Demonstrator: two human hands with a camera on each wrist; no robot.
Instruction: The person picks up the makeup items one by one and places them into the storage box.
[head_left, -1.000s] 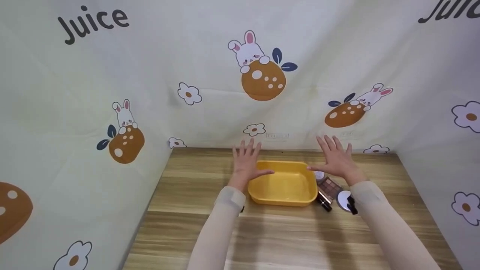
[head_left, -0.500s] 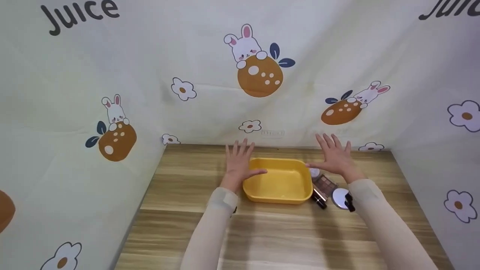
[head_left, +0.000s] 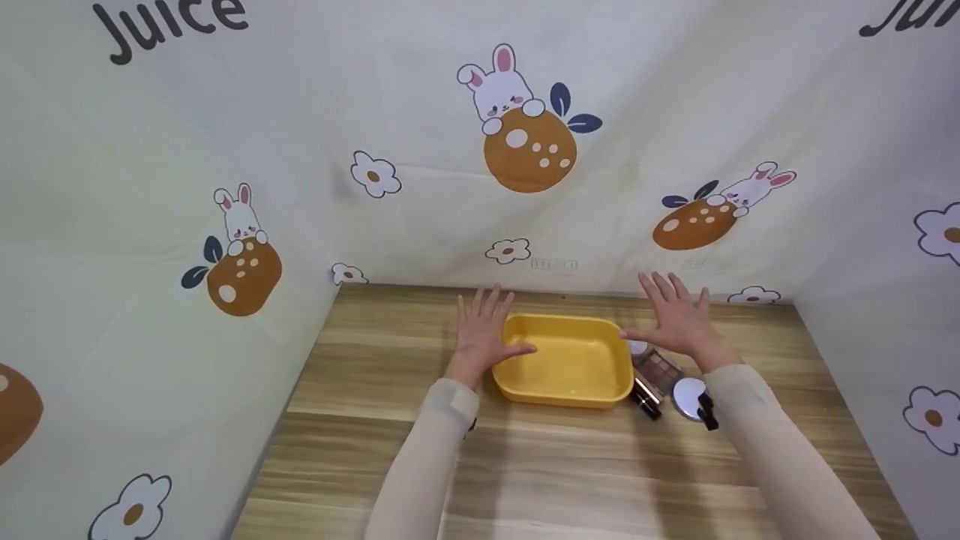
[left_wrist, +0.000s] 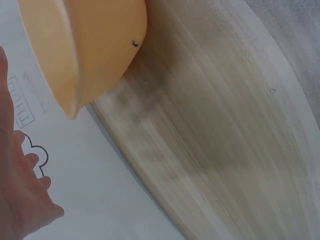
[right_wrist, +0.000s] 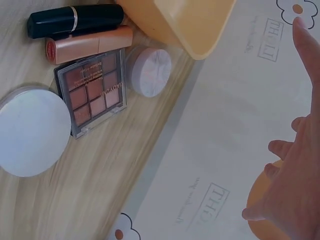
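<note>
My left hand (head_left: 481,336) is held with fingers spread above the left edge of a yellow plastic basin (head_left: 566,399), holding nothing. On the other side, my right hand (head_left: 677,324) hovers, fingers spread, over the basin's back right corner and the makeup beside it. In the right wrist view those items are a black lipstick tube (right_wrist: 75,21), a rose-gold tube (right_wrist: 90,44), an eyeshadow palette (right_wrist: 92,92), a small round jar (right_wrist: 149,71) and a round white compact (right_wrist: 32,132). Nothing lies inside the basin.
The wooden tabletop (head_left: 360,450) is bounded by a printed cloth backdrop (head_left: 420,225) at the back and on both sides. Makeup sits close against the basin's right wall. A dark strap piece (head_left: 706,411) hangs at the right wrist.
Both hands keep their spread pose around the basin; the left hand shifts only slightly. The whole head view sways a little left and back. Basin and makeup stay put on the table.
</note>
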